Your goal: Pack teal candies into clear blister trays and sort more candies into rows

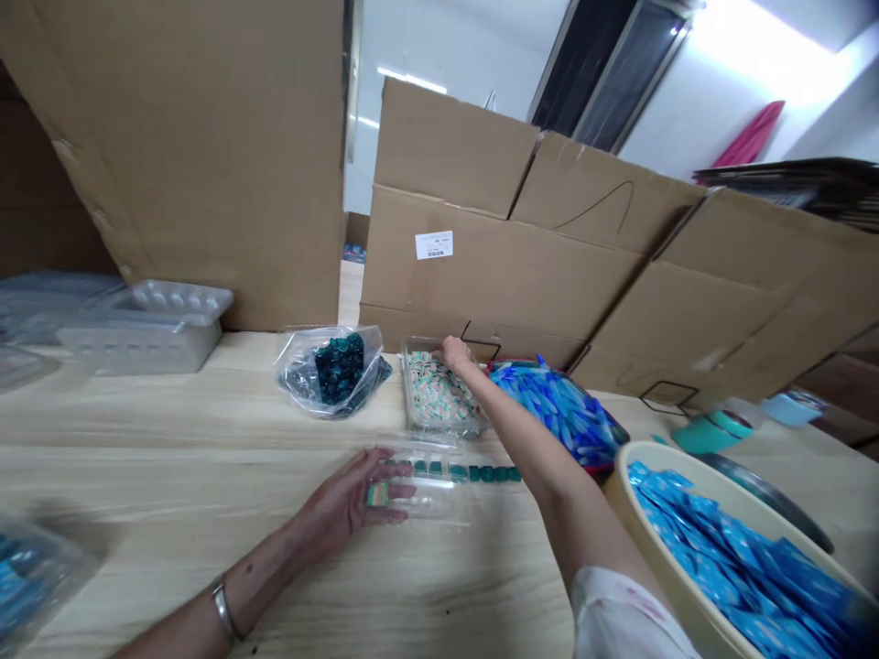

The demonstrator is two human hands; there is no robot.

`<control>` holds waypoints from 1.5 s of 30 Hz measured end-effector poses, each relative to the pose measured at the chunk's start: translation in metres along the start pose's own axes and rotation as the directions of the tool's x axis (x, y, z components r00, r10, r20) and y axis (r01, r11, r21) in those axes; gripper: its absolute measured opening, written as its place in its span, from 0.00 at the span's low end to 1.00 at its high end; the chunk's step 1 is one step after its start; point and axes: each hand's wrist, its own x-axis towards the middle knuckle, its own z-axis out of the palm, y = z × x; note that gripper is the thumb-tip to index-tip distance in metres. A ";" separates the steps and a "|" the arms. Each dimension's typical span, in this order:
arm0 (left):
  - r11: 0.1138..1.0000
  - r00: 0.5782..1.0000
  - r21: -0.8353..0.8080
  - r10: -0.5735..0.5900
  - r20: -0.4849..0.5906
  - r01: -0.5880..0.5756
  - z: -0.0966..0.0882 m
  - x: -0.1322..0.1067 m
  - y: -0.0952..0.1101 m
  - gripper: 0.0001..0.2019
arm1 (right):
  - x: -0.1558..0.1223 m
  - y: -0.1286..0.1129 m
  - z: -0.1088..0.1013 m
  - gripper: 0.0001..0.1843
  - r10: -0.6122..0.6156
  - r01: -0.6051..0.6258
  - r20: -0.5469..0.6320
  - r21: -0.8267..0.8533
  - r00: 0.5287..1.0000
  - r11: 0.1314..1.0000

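Note:
My left hand [353, 494] lies at the left end of a clear plastic tray [432, 505], its fingers stretched out and apart against the plastic. A row of small dark teal pieces [457, 471] runs along the tray. A striped green-and-yellow piece [377, 494] shows among the left fingers. My right hand [454, 352] reaches over the far edge of a clear box [410, 403] filled with small pale, teal and orange pieces [439, 389]. Its fingers are bent together and point down; the tips and anything in them are hidden.
Behind the box stand cardboard panels [481, 265]. A plastic bag of dark teal pieces [340, 371] lies left of the box. To the right are a container of blue slender pieces [556, 412] and a cream tub [628, 513] with blue packets. Translucent bins [144, 339] sit far left.

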 end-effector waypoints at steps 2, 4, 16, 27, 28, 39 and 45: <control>1.000 1.000 -0.006 -0.004 -0.007 0.004 0.000 0.000 0.000 0.13 | 0.002 0.000 0.005 0.11 0.025 -0.025 -0.015 0.019 1.000 1.000; 1.000 1.000 -0.012 -0.008 -0.013 0.007 0.000 0.001 0.000 0.12 | 0.002 0.002 0.009 0.11 0.042 -0.041 -0.023 0.045 0.999 0.998; 1.000 1.000 -0.004 -0.016 -0.025 0.016 0.001 0.001 0.001 0.13 | 0.012 0.029 0.000 0.10 -0.005 0.030 -0.090 0.274 0.996 0.961; 1.000 1.000 -0.011 0.000 0.016 0.000 -0.001 0.000 0.000 0.13 | 0.013 0.013 0.013 0.08 -0.144 0.129 0.025 0.324 0.989 0.937; 1.000 1.000 -0.005 -0.002 0.008 0.002 0.000 0.000 0.000 0.13 | 0.014 0.011 0.013 0.08 -0.153 0.139 0.022 0.310 0.988 0.941; 1.000 1.000 -0.004 -0.017 -0.012 0.017 0.001 0.000 0.000 0.13 | 0.008 0.007 0.021 0.08 -0.181 0.178 -0.015 0.286 0.983 0.941; 1.000 1.000 -0.001 -0.027 -0.015 0.027 0.005 -0.002 0.004 0.13 | 0.004 0.012 0.007 0.06 -0.202 0.194 -0.033 0.466 0.979 0.863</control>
